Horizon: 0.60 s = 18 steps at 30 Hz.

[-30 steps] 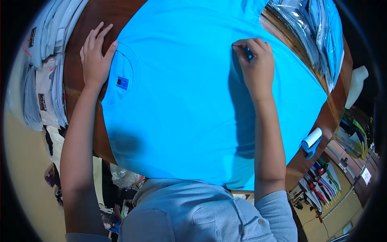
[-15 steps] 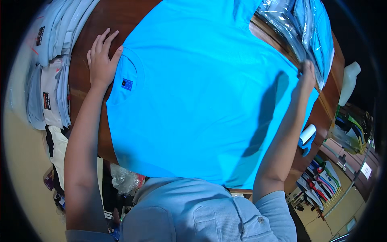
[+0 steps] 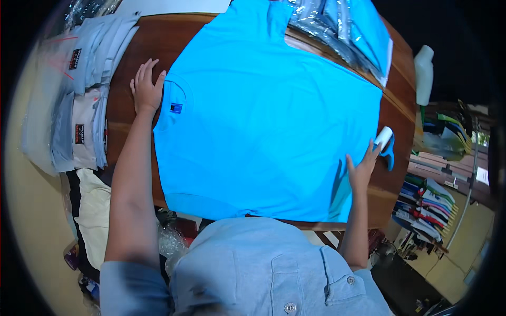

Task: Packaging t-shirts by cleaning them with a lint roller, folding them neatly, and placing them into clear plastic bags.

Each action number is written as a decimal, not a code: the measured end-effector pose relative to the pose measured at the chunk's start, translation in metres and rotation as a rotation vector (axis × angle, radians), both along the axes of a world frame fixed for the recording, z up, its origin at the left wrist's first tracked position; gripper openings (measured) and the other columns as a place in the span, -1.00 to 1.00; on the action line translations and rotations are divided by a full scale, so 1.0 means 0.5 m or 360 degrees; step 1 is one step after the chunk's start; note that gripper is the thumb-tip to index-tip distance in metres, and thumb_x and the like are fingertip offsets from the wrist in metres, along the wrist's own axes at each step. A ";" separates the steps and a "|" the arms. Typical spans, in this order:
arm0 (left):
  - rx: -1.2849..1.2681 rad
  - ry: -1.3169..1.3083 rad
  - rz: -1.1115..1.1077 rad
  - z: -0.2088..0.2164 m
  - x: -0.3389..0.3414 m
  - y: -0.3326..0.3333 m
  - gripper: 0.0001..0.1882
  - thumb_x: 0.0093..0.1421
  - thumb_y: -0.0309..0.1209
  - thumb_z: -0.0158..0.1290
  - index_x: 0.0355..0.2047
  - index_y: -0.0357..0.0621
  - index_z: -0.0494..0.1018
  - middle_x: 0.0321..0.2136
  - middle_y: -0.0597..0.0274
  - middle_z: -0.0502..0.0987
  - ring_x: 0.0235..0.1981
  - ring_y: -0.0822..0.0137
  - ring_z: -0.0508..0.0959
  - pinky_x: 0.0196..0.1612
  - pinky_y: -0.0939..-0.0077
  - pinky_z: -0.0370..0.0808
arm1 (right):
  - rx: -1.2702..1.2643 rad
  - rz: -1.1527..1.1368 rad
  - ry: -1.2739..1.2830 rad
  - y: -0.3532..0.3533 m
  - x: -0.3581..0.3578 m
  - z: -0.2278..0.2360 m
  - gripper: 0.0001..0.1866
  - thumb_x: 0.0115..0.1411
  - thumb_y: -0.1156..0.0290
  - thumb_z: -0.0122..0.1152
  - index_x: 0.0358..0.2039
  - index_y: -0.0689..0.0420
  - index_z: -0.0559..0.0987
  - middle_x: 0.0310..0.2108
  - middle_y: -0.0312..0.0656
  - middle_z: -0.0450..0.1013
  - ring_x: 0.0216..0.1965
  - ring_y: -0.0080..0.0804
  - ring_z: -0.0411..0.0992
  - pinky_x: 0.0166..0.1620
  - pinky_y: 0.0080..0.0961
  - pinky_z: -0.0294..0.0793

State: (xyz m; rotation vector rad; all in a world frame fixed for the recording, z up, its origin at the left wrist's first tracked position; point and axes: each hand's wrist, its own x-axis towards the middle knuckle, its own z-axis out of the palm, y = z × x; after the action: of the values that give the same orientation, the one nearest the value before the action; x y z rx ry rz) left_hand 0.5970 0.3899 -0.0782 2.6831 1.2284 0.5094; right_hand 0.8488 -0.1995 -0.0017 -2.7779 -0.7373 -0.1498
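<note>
A bright blue T-shirt (image 3: 263, 142) lies spread flat on the brown wooden table, its collar toward the left and a small dark label inside the neck. My left hand (image 3: 147, 87) rests beside the collar at the shirt's left edge, fingers stretched out and thumb by the fabric. At the right edge of the shirt, my right hand (image 3: 362, 169) has its fingers apart. Its fingertips reach the white roll of a lint roller (image 3: 385, 137) with a blue handle; whether they touch it I cannot tell. Nothing is gripped in either hand.
Stacks of bagged garments (image 3: 87, 121) stand at the left table edge. Plastic-wrapped clothes (image 3: 337, 31) lie at the far right of the table (image 3: 392, 181). Beyond that edge are a pale mannequin-like form (image 3: 424, 73) and a rack of hanging clothes (image 3: 429, 208).
My right hand has come down and toward me from the shirt's far right edge to the lint roller, its fingers now spread. My left hand stays by the collar. The view has shifted.
</note>
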 end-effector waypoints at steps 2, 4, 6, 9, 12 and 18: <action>-0.0251 -0.0592 -0.0005 0.012 -0.022 -0.015 -0.56 0.35 -0.06 -0.01 0.14 0.05 0.39 0.13 0.17 0.40 0.18 0.19 0.37 0.23 0.13 0.26 | 0.0033 -0.0273 0.0137 -0.080 -0.100 -0.014 -0.07 0.11 0.27 0.40 0.39 0.13 0.09 0.43 0.18 -0.17 0.39 0.17 -0.01 0.34 -0.10 0.11; -0.0427 -0.0824 0.0020 0.030 -0.059 -0.051 -0.63 0.35 -0.16 0.04 0.05 -0.06 0.44 -0.05 0.11 0.48 -0.05 0.18 0.51 0.04 0.26 0.42 | 0.0027 -0.0607 0.0182 -0.162 -0.184 -0.024 -0.22 0.15 0.24 0.36 0.29 0.23 0.22 0.32 0.19 0.08 0.30 0.14 0.12 0.28 -0.09 0.18; -0.0426 -0.0797 -0.0067 0.050 -0.154 -0.141 -0.69 0.33 -0.21 0.09 -0.05 -0.14 0.45 -0.19 0.10 0.51 -0.25 0.18 0.54 -0.14 0.26 0.46 | -0.0081 -0.0837 0.0204 -0.233 -0.245 -0.033 -0.34 0.18 0.20 0.33 0.18 0.29 0.33 0.16 0.17 0.27 0.17 0.11 0.24 0.20 -0.06 0.24; -0.0539 -0.0842 0.0129 0.066 -0.340 -0.339 -0.72 0.29 -0.32 0.14 -0.19 -0.25 0.33 -0.38 0.20 0.31 -0.33 0.34 0.35 -0.22 0.40 0.35 | -0.0141 -0.0956 0.0258 -0.297 -0.292 -0.056 -0.43 0.20 0.14 0.32 0.03 0.32 0.41 -0.05 0.14 0.38 -0.01 0.08 0.34 0.09 -0.08 0.31; -0.1381 -0.1171 0.0759 0.061 -0.465 -0.479 -0.59 0.26 -0.40 0.18 -0.01 -0.10 0.20 -0.21 0.31 0.25 -0.22 0.45 0.33 -0.17 0.52 0.33 | -0.0051 -0.0945 0.0326 -0.327 -0.293 -0.082 -0.46 0.19 0.11 0.32 -0.09 0.36 0.47 -0.17 0.18 0.41 -0.13 0.13 0.40 -0.06 -0.08 0.37; -0.1764 -0.1270 0.0783 0.071 -0.487 -0.526 -0.48 0.17 -0.52 0.19 0.02 -0.09 0.14 -0.11 0.20 0.27 -0.25 0.42 0.39 -0.15 0.51 0.35 | 0.0872 -0.0870 0.0975 -0.334 -0.245 -0.073 -0.65 0.20 0.26 0.32 -0.14 0.25 0.53 -0.25 -0.05 0.55 -0.22 -0.20 0.50 -0.09 -0.32 0.44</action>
State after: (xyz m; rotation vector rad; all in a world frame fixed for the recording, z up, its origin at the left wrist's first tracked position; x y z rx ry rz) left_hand 0.3536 0.1271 -0.0426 1.0977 1.3025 0.6029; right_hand 0.7264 -0.3667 -0.0382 -2.2221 0.1989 0.3365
